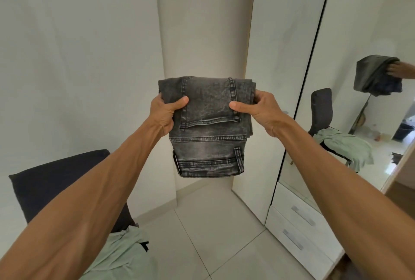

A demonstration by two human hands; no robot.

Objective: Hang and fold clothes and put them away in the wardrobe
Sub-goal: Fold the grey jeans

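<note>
A folded pair of grey washed jeans (pixel 207 136) is held up in the air in front of me, back pocket and waistband facing me. My left hand (pixel 167 112) grips its left edge, thumb on the pocket. My right hand (pixel 258 109) grips the right edge, thumb on the pocket's other side. The white wardrobe (pixel 289 77) stands to the right, with a mirrored door (pixel 363 100) that reflects the jeans and my hand.
A dark chair (pixel 56 185) at lower left carries a pale green garment (pixel 121 255). Two white drawers (pixel 301 228) sit at the wardrobe's foot. White walls meet in a corner behind the jeans. Pale floor tiles (pixel 211 234) lie below.
</note>
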